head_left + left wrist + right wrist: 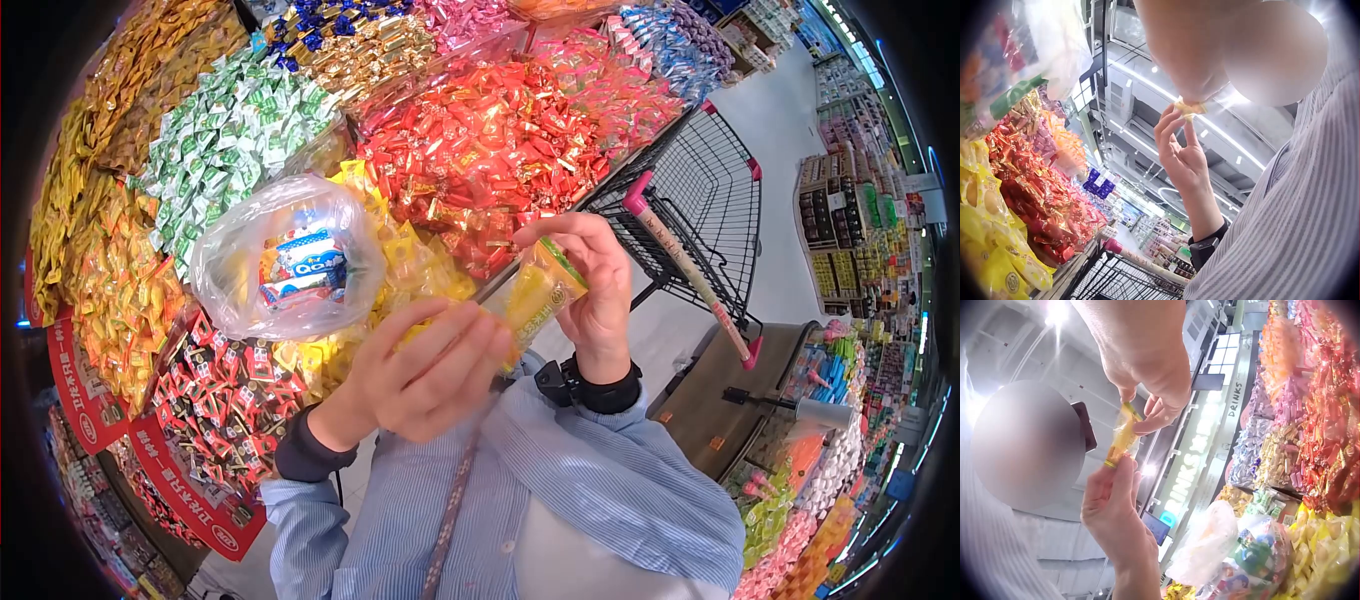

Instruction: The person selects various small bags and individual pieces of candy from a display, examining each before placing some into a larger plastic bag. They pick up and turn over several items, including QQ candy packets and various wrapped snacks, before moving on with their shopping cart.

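A small yellow wrapped snack packet (540,300) with a green end is held between the two hands in front of the chest. My right hand (597,280) pinches its upper, green end between thumb and fingers. The lower end is pinched by my left hand (430,372), as the right wrist view shows with the left thumb (1124,478) against the wrapper. Left of the hands, an open clear plastic bag (218,295) sits on the sweets, with blue-and-white packets (305,262) inside. Yellow packets (425,265) lie just beyond the left hand.
Heaped red sweets (480,140), green-and-white sweets (235,130) and dark red-and-black sweets (220,385) fill the display bins. A black wire shopping cart (700,180) with a pink-ended handle stands at the right. Stocked shelves (860,220) line the far right.
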### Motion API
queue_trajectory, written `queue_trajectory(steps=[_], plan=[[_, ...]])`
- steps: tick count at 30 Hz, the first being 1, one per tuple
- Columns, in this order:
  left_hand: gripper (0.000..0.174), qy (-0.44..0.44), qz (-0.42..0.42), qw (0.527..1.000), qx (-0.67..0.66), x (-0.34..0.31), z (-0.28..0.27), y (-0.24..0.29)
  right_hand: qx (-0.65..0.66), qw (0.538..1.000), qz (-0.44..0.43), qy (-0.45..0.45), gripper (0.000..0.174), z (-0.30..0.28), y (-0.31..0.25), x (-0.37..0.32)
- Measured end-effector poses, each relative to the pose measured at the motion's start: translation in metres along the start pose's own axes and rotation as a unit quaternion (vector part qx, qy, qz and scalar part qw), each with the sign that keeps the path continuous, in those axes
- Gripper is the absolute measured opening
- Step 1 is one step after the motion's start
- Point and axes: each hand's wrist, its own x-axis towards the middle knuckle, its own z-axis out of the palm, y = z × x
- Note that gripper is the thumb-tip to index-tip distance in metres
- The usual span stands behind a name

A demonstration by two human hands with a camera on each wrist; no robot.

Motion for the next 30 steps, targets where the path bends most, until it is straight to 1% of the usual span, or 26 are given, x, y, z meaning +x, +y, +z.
queue_trajectory(steps=[1,2,4,5,8,10,12,15,19,22,23,27,30], plan=[[0.022,0.011,-0.013,1.000,-0.020,0.001,0.001,-0.002,-0.002,1.000,-0.005,0.003,0.035,0.005,-0.001,0.002],[0.021,0.022,-0.026,0.999,-0.038,0.002,0.002,-0.003,-0.035,0.999,-0.007,-0.035,0.034,-0.001,0.002,0.005],[0.023,0.046,-0.150,0.978,-0.134,-0.005,0.009,-0.002,-0.096,0.989,-0.014,-0.112,0.034,-0.023,0.013,0.008],[0.023,0.059,-0.210,0.959,-0.181,-0.008,0.010,-0.002,-0.143,0.986,0.031,-0.084,0.030,-0.027,0.017,0.006],[0.013,0.027,-0.326,0.938,-0.113,-0.005,-0.016,-0.006,-0.115,0.983,0.140,-0.025,0.026,-0.029,0.022,0.004],[0.011,0.056,-0.359,0.931,-0.020,-0.008,-0.035,-0.015,-0.143,0.978,0.153,0.000,0.022,-0.034,0.027,0.003],[0.016,0.037,-0.359,0.922,0.140,-0.017,-0.050,-0.029,-0.154,0.974,0.166,0.017,0.021,-0.045,0.035,0.002],[0.012,-0.024,-0.415,0.881,0.225,-0.031,-0.058,-0.045,-0.168,0.967,0.189,0.016,0.018,-0.051,0.042,0.002],[0.008,-0.141,-0.443,0.843,0.269,-0.045,-0.054,-0.055,-0.181,0.961,0.211,-0.002,0.016,-0.046,0.042,0.005],[0.011,-0.161,-0.430,0.839,0.292,-0.047,-0.050,-0.058,-0.184,0.960,0.213,-0.009,0.016,-0.047,0.044,0.005],[0.015,-0.177,-0.444,0.830,0.288,-0.046,-0.050,-0.058,-0.185,0.959,0.215,-0.005,0.016,-0.046,0.044,0.005],[0.020,-0.138,-0.429,0.839,0.305,-0.037,-0.051,-0.056,-0.185,0.959,0.216,-0.010,0.016,-0.050,0.043,0.005],[0.020,-0.106,-0.414,0.855,0.294,-0.028,-0.053,-0.050,-0.189,0.959,0.209,0.017,0.015,-0.047,0.042,0.004]])
